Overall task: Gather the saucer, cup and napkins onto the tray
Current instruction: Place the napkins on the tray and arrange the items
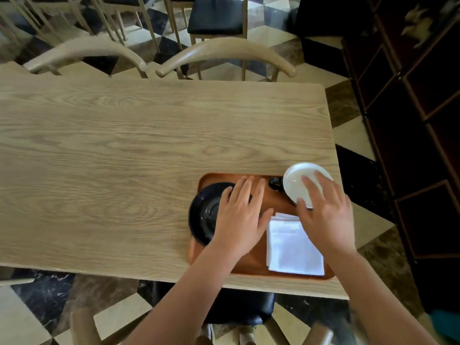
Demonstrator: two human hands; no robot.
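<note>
1. Resting flat, your left hand [240, 215] lies with its fingers spread on the black saucer [204, 212]; it presses down on the dish more than it grips it, and nothing is pinched between the fingers.
2. Your right hand [323, 207] has its fingers apart and curved over the white cup [298, 181]. The thumb touches the near rim and the fingers reach over the far side, so you have the cup lightly in hand, tilted with its pale round face turned up toward the camera.
3. Whether the cup's lower edge touches the tray or is lifted clear of it cannot be told from this view.
4. The saucer sits at the left end of the orange-brown tray [263, 202], with its left edge overhanging the tray's rim above the table.
5. The white napkins [291, 247] lie folded in a stack on the tray's near right part, just below your right hand and just beside your left thumb.
6. A small dark object [275, 183] stands at the tray's far edge between your two hands; it is too small to identify.
7. The tray rests at the near right corner of the pale wooden table [124, 158].
8. Curved-back chairs [224, 52] stand along the table's far side.
</note>
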